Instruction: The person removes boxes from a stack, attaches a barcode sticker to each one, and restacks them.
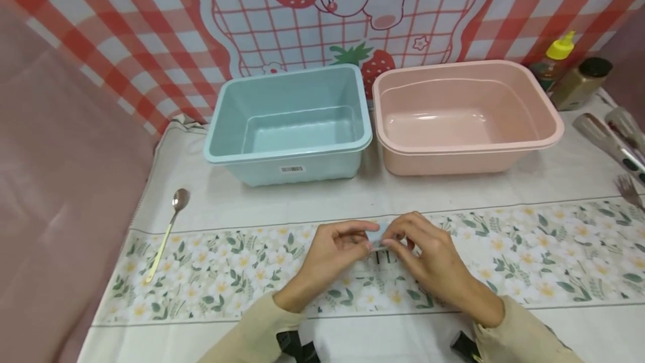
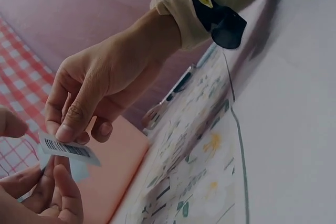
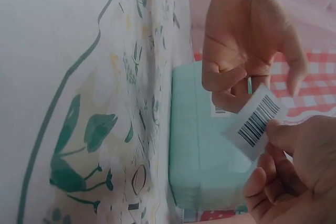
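Both hands work on a small white barcode label (image 3: pixel 257 121) with a pale blue layer (image 1: pixel 377 234), held low over the floral strip of the tablecloth. My right hand (image 1: pixel 428 251) pinches it between thumb and fingertips; the right thumb (image 2: pixel 66 132) presses on the printed face in the left wrist view. From the other side, my left hand (image 1: pixel 335 248) has curled fingers at the label's edge. One digit of that left hand (image 3: pixel 247 40) stands apart from the label in the right wrist view. The exact contact of its fingertips is partly hidden.
A light blue basin (image 1: pixel 287 156) bearing a barcode sticker (image 1: pixel 293 169) stands behind the hands, beside a pink basin (image 1: pixel 443 161). A spoon (image 1: pixel 167 234) lies left. At right are a yellow-capped bottle (image 1: pixel 554 60), a dark-lidded jar (image 1: pixel 579 85) and a fork (image 1: pixel 629 190).
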A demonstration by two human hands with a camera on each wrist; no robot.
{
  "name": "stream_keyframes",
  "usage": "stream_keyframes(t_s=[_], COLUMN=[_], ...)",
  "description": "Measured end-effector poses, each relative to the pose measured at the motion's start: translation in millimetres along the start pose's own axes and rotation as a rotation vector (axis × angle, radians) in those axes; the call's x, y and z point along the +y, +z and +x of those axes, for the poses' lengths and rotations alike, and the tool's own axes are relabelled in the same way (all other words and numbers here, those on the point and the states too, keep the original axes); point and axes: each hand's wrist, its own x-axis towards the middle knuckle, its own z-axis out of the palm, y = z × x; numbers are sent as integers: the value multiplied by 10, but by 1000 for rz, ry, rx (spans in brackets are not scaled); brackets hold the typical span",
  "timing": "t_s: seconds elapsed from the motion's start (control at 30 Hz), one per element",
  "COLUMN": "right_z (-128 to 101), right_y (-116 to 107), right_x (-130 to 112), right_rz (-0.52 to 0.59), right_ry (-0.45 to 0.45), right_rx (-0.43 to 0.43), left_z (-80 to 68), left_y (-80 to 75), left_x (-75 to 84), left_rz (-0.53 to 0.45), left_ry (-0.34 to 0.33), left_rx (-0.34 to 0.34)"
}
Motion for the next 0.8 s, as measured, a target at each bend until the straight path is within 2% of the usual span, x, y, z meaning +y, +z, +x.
stream_keyframes(t_s=[0.2,0.37,0.5,0.6,0.8], right_z=[10,-1,-15,-16,-22], right_y=[-14,-20,-35,-54,-88], right_x=[-19,-32,-39,-39,5], right_rz=[23,18,16,15,16], right_ry=[1,37,56,67,79], right_rx=[0,-7,-2,-2,7], left_z=[-6,7,25,9,-84], left_y=[-2,-58,-124,-180,-339], left_x=[-27,-69,-139,-201,-252], left_rz=[-97,-113,-98,17,437], left_ry=[-60,-90,-149,-168,-91], left_rx=[99,151,219,253,203])
